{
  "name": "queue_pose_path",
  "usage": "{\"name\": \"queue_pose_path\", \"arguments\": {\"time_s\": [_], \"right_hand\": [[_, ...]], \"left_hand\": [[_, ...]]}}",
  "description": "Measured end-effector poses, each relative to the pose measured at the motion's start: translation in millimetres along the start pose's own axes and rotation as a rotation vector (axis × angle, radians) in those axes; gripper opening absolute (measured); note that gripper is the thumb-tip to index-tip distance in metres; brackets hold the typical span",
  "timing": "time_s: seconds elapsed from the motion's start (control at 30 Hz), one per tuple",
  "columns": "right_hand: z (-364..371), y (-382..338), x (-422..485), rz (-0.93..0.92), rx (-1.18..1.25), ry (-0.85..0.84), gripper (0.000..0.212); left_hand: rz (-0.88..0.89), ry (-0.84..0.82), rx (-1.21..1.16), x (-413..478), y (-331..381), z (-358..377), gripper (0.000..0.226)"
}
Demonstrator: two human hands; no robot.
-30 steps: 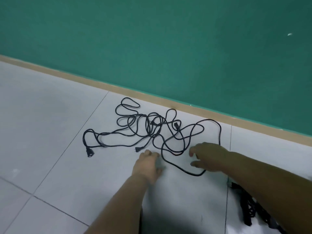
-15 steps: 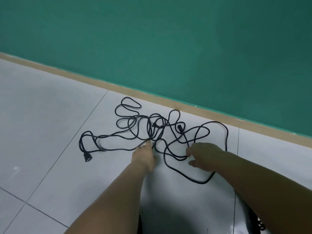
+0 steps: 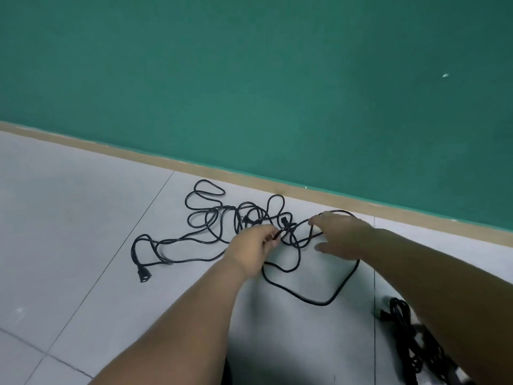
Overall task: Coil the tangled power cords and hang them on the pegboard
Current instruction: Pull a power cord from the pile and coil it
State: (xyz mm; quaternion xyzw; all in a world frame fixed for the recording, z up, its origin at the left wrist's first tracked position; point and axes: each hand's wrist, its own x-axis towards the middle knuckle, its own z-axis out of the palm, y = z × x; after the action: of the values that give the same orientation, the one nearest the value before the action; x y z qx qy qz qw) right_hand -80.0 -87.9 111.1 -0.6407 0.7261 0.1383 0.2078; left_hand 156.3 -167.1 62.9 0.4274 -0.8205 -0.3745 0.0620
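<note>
Some cords [image 3: 317, 303] vanish under the left grip [image 3: 251, 245] (pinching them) and splayed right grip [image 3: 344, 237].

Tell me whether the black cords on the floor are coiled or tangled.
Tangled: the cords sprawl in loose, crossing loops on the floor, and the left hand pinches a strand at the knot.

The left hand [image 3: 252, 251] is pinching a strand of the tangled cord [image 3: 213, 215] on the floor [image 3: 83, 218]. The right hand [image 3: 344, 237] is reaching over adjacent loops, fingers extended. A plug [image 3: 143, 276] is lying at the tangle's left end. A second bundle [image 3: 402, 315] is lying at lower right.
</note>
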Motion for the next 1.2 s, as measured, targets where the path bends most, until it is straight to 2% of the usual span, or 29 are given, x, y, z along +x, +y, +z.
{"name": "queue_pose_path", "arguments": {"time_s": [0.07, 0.13, 0.27, 0.37, 0.47, 0.6, 0.77, 0.87, 1.0, 1.1, 1.2], "right_hand": [[-25.4, -0.3, -14.2, 0.006, 0.090, 0.087, 0.073], [-51.2, -2.9, -32.8, -0.003, 0.166, 0.170, 0.070], [-96.5, -6.1, -72.9, -0.045, 0.380, 0.329, 0.044], [-130.9, -4.7, -104.7, -0.077, 0.683, 0.449, 0.017], [-161.7, -11.4, -143.9, -0.171, 0.921, 0.490, 0.010], [-189.2, -35.4, -199.6, -0.309, 0.962, 0.563, 0.011], [-211.2, -68.0, -264.6, -0.383, 1.148, 0.878, 0.020], [-205.9, -82.0, -283.1, -0.317, 1.160, 0.987, 0.018], [-189.8, -89.6, -279.1, -0.125, 0.932, 1.017, 0.013], [-185.8, -91.9, -277.1, -0.014, 0.988, 1.125, 0.018], [-183.9, -97.1, -274.6, 0.006, 0.996, 1.192, 0.015]], "left_hand": [[0.085, 0.048, -0.051, -2.3, 28.9, -24.6, 0.015], [0.158, 0.088, -0.099, -6.4, 62.8, -52.7, 0.013], [0.266, 0.104, -0.225, -21.6, 130.6, -103.0, 0.018], [0.336, 0.150, -0.389, -41.3, 176.2, -134.2, 0.020], [0.379, 0.186, -0.600, -64.8, 219.3, -162.7, 0.022], [0.439, 0.255, -0.813, -98.1, 263.8, -196.5, 0.025], [0.444, 0.396, -0.931, -132.3, 294.4, -212.5, 0.026], [0.412, 0.320, -1.009, -149.8, 301.7, -196.8, 0.025], [0.346, 0.220, -0.999, -160.7, 296.8, -171.9, 0.024], [0.291, 0.213, -0.983, -159.7, 292.9, -167.8, 0.023], [0.248, 0.179, -1.017, -157.9, 290.7, -168.0, 0.025]]}}
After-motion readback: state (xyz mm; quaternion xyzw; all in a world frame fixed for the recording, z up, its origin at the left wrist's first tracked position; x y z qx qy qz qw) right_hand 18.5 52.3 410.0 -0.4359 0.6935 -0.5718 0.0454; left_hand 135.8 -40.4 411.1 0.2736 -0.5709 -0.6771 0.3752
